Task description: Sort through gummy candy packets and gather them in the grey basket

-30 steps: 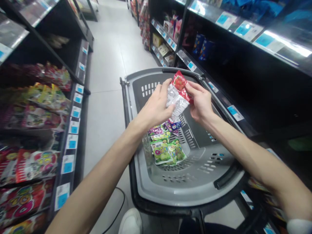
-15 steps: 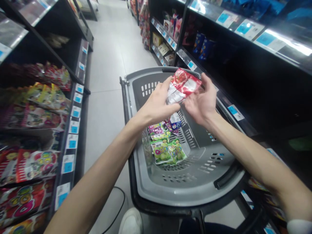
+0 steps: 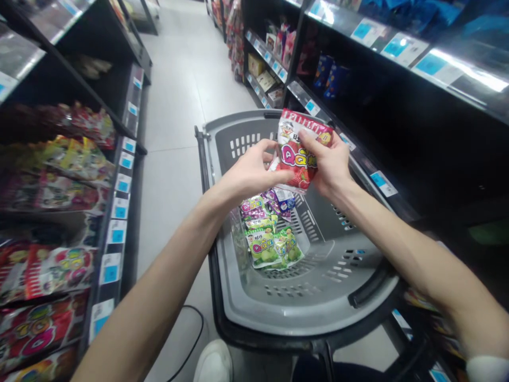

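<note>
A red and white candy packet (image 3: 298,159) with large "QQ" lettering is held up above the far half of a grey shopping basket (image 3: 286,320), its printed front tilted toward the wearer and its red striped strip uppermost. The right hand (image 3: 333,165) pinches the packet's right side, thumb laid flat across the front and the other fingers mostly hidden behind it. The left hand (image 3: 254,168) grips the opposite edge, its thumb stretched over the lower left corner while its fingers curl in at the side; how far they reach behind cannot be told. Below, on the basket's slotted floor, two green packets (image 3: 264,248) lie overlapping toward the left wall, with purple packets (image 3: 254,206) just beyond them, partly covered by the left hand and the raised packet. A black handle (image 3: 371,286) runs along the near right of the rim. Left of the basket, bright bags (image 3: 59,270) fill shelves edged with blue and white price tags (image 3: 120,207); to the right stand darker shelves with blue packs (image 3: 330,77) farther back. Pale floor (image 3: 178,69) stretches ahead, and a white shoe (image 3: 214,363) shows beside a thin black cable (image 3: 194,339).
</note>
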Demonstrator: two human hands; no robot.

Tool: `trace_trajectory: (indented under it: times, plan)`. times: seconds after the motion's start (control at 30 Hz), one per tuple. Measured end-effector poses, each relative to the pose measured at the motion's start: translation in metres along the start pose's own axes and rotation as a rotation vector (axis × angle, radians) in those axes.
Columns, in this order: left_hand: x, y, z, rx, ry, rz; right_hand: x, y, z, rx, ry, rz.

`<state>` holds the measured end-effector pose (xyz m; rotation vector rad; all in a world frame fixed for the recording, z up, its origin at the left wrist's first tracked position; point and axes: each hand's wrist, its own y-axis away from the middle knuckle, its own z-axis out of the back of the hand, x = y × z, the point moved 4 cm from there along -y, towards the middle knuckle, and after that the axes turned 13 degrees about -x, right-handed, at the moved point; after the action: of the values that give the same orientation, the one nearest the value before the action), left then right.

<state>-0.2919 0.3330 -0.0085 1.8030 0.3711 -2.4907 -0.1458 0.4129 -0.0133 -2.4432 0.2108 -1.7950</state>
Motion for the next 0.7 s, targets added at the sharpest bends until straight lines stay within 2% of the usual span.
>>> trace_trajectory:
  times: [0.1,0.2,0.37,0.7]
  plan:
    - [0.009,0.0,0.002,0.044,-0.087,0.008,-0.003,-0.01,0.008,-0.079,-0.023,0.003]
    - [0.008,0.003,0.004,0.078,-0.138,0.016,0.0,-0.01,0.008,-0.114,-0.04,0.029]
    - [0.003,0.007,0.005,0.087,-0.279,0.018,0.002,-0.003,0.004,-0.13,-0.059,0.003]
    - [-0.001,0.009,0.005,0.116,-0.6,-0.026,-0.014,-0.003,0.008,-0.115,-0.003,-0.102]
